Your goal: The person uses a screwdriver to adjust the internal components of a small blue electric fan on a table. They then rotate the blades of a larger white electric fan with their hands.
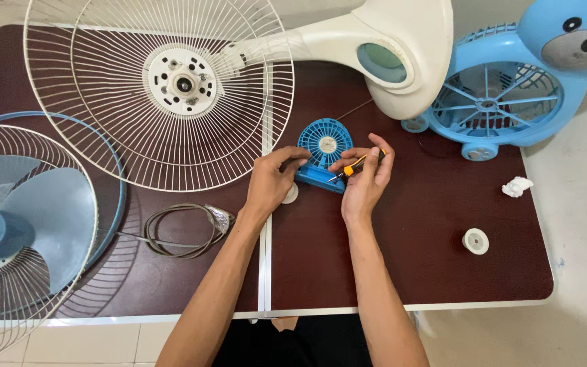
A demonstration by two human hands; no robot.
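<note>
The left hand (271, 182) grips the left edge of a small blue handheld fan (323, 153), fingers curled onto its base, while the right hand (366, 178) is closed around a small screwdriver (356, 165) with an orange and black handle. The fan sits between the two hands, near the middle of the dark brown table (416, 251), just right of the seam where the two tabletops meet. It seems propped up off the table rather than lying flat, though the hands hide its underside. Its round grille faces up toward the camera, with a pale hub at the centre and thin radial ribs around it; a boxy blue base runs below the grille. The screwdriver lies roughly level, its long axis running from upper right down to lower left, the tip meeting the fan's base just below the grille.
</note>
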